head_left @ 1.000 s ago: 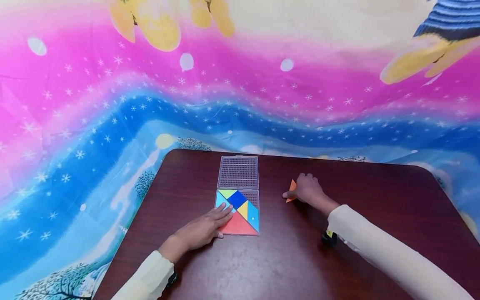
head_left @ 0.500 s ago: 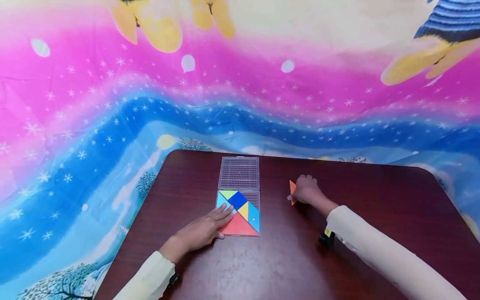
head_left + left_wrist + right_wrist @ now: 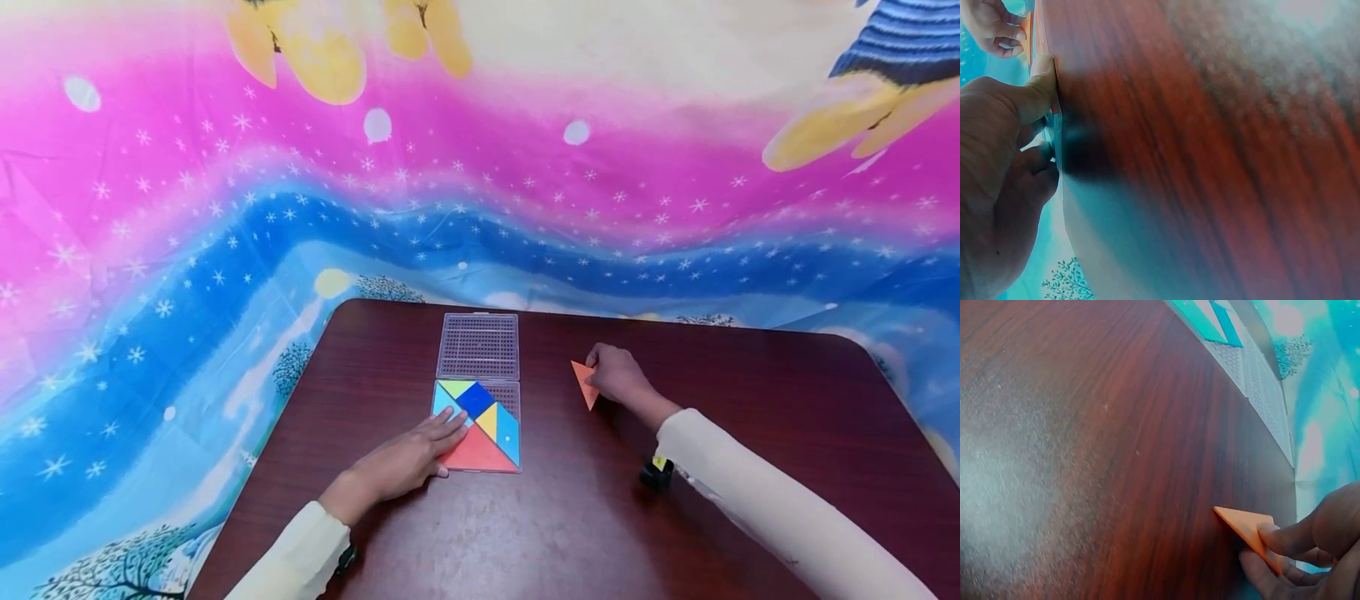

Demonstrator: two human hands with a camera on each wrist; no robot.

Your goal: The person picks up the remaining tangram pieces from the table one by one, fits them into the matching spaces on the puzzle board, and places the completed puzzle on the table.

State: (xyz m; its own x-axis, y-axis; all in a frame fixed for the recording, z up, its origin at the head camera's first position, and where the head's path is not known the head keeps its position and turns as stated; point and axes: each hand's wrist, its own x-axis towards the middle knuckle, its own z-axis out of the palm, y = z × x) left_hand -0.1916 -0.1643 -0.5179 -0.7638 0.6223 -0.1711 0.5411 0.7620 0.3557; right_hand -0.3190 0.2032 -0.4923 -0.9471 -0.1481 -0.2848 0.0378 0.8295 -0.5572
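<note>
An orange triangle tangram piece (image 3: 585,383) is pinched between the thumb and fingers of my right hand (image 3: 618,375), to the right of the open case. In the right wrist view the same orange triangle (image 3: 1249,528) tilts up off the table, thumb on its face. My left hand (image 3: 412,450) lies with extended fingers over the left part of the tangram tray (image 3: 508,392), touching its pieces. In that tray are a red triangle (image 3: 480,452), a dark blue square (image 3: 475,401), a yellow triangle (image 3: 487,421), a green triangle (image 3: 455,388) and light blue pieces. A gridded gap shows at its upper right corner.
The case's clear gridded lid (image 3: 478,346) lies opened flat behind the tray. Both stand on a dark reddish-brown table (image 3: 555,525). A colourful printed cloth (image 3: 480,183) hangs just behind the table's far edge.
The orange triangle has turned in my right hand's fingers, so its broad face now shows to the head view. My left hand stays in place on the tray.
</note>
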